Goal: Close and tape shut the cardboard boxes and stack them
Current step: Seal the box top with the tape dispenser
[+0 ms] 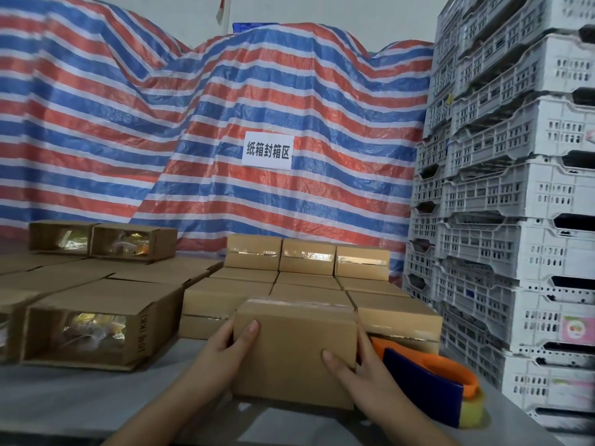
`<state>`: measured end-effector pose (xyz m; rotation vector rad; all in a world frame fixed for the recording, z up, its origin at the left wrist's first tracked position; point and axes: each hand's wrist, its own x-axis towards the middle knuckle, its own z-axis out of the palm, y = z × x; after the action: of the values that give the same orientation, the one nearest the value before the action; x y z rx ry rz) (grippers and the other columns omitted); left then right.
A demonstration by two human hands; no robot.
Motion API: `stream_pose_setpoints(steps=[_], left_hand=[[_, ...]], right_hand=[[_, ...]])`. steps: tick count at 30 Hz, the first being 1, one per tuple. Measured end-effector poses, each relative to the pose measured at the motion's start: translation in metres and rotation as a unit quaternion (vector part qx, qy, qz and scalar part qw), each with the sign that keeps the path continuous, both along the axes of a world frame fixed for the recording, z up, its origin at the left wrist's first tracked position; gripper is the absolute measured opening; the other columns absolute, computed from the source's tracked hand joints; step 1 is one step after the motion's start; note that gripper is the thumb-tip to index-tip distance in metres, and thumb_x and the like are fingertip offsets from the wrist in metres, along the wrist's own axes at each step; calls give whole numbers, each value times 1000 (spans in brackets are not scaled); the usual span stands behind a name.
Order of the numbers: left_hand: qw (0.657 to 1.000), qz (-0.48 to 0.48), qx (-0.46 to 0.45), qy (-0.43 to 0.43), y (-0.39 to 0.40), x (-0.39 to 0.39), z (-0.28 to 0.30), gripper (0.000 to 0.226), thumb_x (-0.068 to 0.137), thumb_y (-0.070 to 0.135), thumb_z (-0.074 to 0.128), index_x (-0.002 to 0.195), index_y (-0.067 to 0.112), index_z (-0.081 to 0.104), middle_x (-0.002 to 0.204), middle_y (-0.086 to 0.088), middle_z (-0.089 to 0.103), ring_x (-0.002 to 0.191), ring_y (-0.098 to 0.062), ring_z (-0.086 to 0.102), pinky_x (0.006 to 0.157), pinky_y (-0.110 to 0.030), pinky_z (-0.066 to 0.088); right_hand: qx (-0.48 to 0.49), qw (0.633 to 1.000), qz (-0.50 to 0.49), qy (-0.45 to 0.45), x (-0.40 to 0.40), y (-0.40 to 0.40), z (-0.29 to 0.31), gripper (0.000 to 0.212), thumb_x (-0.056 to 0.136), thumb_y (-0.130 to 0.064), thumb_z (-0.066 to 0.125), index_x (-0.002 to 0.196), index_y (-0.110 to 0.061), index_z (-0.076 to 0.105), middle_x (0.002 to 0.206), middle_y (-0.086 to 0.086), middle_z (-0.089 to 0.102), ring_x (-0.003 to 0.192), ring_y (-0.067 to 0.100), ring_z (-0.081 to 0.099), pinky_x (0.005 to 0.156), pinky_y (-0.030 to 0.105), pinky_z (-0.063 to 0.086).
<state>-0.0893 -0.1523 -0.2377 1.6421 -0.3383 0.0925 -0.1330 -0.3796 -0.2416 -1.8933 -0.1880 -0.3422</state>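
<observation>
Both hands, left hand (230, 344) and right hand (357, 365), are gripping a taped box (294, 349) above the desk (64, 391). Beyond the grip, sealed boxes (306, 272) are sitting stacked; left of it, open boxes (93, 326) are awaiting tape.

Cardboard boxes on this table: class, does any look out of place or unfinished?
Yes. The open boxes at left lie on their sides, untaped, with shiny packets showing. The sealed stack sits tidy. Both hands grip a taped box.
</observation>
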Motion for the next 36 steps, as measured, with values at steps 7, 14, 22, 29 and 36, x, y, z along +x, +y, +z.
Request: stream_pose_setpoints(steps=[7,14,22,29,36], left_hand=[[997,-15,-7,-79,5,-5,39,38,74,65,55,111,57,53,105,26,65,89,9,63,61,-10,48],[994,-31,-11,-105,7,0,64,39,80,64,50,118,57,52,116,27,60,106,3,56,74,-16,43],[991,-13,-25,-131,11,71,133,39,91,60,48,126,45,53,120,16,61,111,-6,56,101,-32,41],[993,40,-100,-55,10,160,162,37,100,50,43,127,27,51,113,-1,65,104,-20,62,88,-36,48],[988,83,-131,19,26,228,158,31,98,46,52,114,20,53,105,-6,66,95,-21,63,68,-31,48]], right_hand=[[73,994,16,-80,2,-13,28,117,46,-76,83,148,-52,31,129,-12,64,116,12,64,97,41,56],[90,991,25,-94,11,-13,59,111,51,-73,84,148,-50,35,131,-13,64,113,13,67,96,40,57],[129,990,-33,-44,89,5,132,98,73,-74,68,155,-37,29,151,-6,46,134,24,48,111,56,40],[119,992,-36,35,198,28,165,82,86,-75,52,152,-29,37,150,2,49,136,29,47,115,54,35],[97,989,-27,105,265,35,166,50,87,-71,43,106,-29,62,95,2,67,88,24,64,86,44,54]])
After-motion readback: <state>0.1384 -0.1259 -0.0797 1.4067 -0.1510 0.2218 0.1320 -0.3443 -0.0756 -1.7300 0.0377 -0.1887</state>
